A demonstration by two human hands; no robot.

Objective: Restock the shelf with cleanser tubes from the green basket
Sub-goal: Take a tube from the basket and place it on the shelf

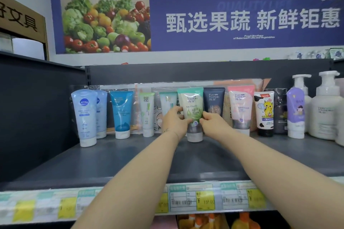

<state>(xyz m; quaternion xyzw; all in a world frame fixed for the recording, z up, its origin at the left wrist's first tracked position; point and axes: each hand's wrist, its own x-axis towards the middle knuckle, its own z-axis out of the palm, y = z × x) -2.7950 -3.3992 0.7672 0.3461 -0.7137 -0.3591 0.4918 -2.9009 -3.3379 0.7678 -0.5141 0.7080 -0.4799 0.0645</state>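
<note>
A green and cream cleanser tube (pixel 191 105) stands cap-down on the dark shelf (pixel 115 158), in the middle of a row of tubes. My left hand (pixel 174 120) holds its left side, fingers curled round it. My right hand (pixel 214 123) pinches its right side near the cap. To its right stand a navy tube (pixel 214 101) and a pink tube (pixel 241 108). On the left are a pale teal tube (pixel 167 101), a thin green tube (pixel 147 113), a blue tube (pixel 122 113) and a Nivea tube (pixel 85 117). The green basket is out of view.
White pump bottles (pixel 325 106) and a purple tube (pixel 296 113) stand at the shelf's right end, next to a cartoon tube (pixel 264 113). Flat plastic packets (pixel 186 84) lean behind the row. Price labels (pixel 195 199) line the shelf's front edge. A banner (pixel 223 20) hangs above.
</note>
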